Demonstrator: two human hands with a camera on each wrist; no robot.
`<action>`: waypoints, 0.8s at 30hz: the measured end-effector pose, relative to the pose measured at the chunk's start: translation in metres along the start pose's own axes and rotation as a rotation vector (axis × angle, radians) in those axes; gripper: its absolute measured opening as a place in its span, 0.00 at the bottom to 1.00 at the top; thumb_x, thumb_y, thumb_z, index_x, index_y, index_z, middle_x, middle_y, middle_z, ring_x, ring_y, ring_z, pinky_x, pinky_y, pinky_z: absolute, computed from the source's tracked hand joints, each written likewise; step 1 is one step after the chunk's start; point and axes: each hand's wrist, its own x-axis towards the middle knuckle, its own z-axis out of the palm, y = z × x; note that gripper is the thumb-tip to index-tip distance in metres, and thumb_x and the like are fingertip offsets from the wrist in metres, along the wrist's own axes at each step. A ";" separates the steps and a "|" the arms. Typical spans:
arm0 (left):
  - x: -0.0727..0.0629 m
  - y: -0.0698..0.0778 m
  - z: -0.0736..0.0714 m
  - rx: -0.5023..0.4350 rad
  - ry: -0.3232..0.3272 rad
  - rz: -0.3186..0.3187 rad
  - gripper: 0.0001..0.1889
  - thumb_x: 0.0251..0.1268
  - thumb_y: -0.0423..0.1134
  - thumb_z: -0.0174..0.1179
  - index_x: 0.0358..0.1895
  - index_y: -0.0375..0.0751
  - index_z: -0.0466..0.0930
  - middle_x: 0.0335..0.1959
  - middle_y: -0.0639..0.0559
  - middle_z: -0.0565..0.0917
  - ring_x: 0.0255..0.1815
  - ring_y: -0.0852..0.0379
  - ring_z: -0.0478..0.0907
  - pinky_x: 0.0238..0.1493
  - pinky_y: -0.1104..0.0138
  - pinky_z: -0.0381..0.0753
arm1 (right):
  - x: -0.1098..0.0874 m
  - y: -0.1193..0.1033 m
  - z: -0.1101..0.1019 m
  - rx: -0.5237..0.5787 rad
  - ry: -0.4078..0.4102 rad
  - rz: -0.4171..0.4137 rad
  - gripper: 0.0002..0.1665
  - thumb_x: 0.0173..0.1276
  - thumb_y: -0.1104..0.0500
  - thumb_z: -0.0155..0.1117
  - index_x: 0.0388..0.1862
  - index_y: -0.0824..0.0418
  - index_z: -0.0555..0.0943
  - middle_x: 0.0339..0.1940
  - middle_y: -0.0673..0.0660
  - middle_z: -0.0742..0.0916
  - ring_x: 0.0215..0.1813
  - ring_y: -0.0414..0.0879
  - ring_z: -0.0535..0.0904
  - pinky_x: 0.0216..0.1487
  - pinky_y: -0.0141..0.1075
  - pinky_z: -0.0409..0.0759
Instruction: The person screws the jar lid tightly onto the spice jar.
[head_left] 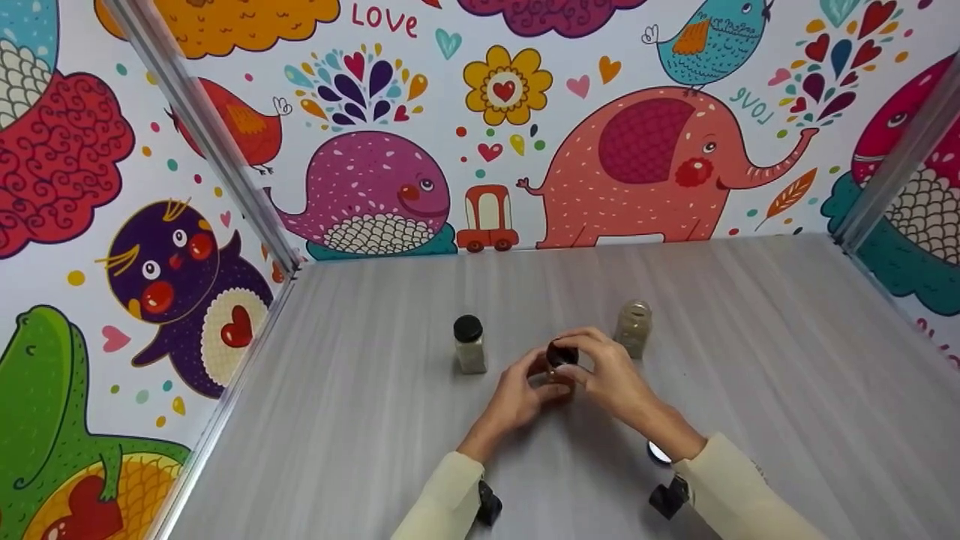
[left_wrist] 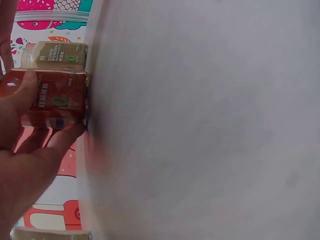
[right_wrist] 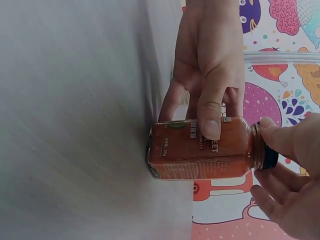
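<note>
A square glass spice jar of red-orange powder point(right_wrist: 190, 157) stands upright on the table, between both hands. My left hand point(head_left: 514, 397) grips its body, with the thumb point(right_wrist: 211, 117) lying across the label and fingers behind. At the top, my right hand point(head_left: 615, 379) pinches the black cap point(right_wrist: 270, 154), which sits at the threaded neck. Just beyond the right hand is an uncapped cumin powder jar point(head_left: 634, 330). To the left of the hands stands another jar point(head_left: 471, 352) with a black cap on.
A round lid, white inside with a dark rim point(head_left: 659, 452), lies on the table, partly hidden by the right forearm. Patterned panels point(head_left: 405, 187) stand along the back and sides of the grey table point(head_left: 360, 435), with metal posts point(head_left: 217, 150) at the corners.
</note>
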 end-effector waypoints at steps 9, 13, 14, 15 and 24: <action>0.000 0.000 0.000 0.015 0.001 -0.006 0.27 0.65 0.43 0.67 0.67 0.47 0.74 0.59 0.45 0.83 0.64 0.48 0.79 0.68 0.53 0.74 | -0.001 -0.004 -0.002 -0.012 0.038 0.070 0.23 0.59 0.63 0.76 0.55 0.63 0.84 0.58 0.58 0.85 0.59 0.54 0.83 0.58 0.50 0.82; -0.001 0.001 0.000 0.029 0.002 -0.023 0.28 0.66 0.44 0.66 0.68 0.48 0.73 0.60 0.46 0.83 0.65 0.49 0.79 0.69 0.54 0.74 | 0.000 -0.004 -0.003 0.000 0.024 0.064 0.20 0.63 0.66 0.72 0.55 0.63 0.84 0.59 0.59 0.86 0.61 0.55 0.83 0.59 0.51 0.81; -0.001 0.001 0.000 0.033 0.002 -0.024 0.28 0.66 0.45 0.66 0.68 0.49 0.73 0.61 0.46 0.83 0.65 0.50 0.79 0.69 0.54 0.74 | 0.000 -0.003 -0.003 0.006 0.017 0.054 0.20 0.63 0.67 0.72 0.55 0.63 0.84 0.58 0.59 0.86 0.60 0.55 0.83 0.59 0.51 0.81; -0.001 0.000 0.000 0.036 0.003 -0.023 0.28 0.66 0.45 0.66 0.69 0.49 0.72 0.61 0.46 0.83 0.65 0.50 0.79 0.69 0.54 0.74 | 0.000 -0.002 -0.002 0.010 0.009 0.051 0.20 0.63 0.68 0.71 0.55 0.63 0.85 0.58 0.59 0.87 0.60 0.55 0.83 0.58 0.50 0.81; 0.000 0.000 0.001 0.013 0.013 -0.009 0.28 0.64 0.43 0.68 0.67 0.46 0.74 0.61 0.44 0.83 0.64 0.48 0.79 0.68 0.56 0.75 | -0.002 0.001 0.000 0.029 0.044 0.078 0.21 0.61 0.66 0.74 0.54 0.62 0.84 0.51 0.55 0.87 0.55 0.51 0.84 0.56 0.50 0.82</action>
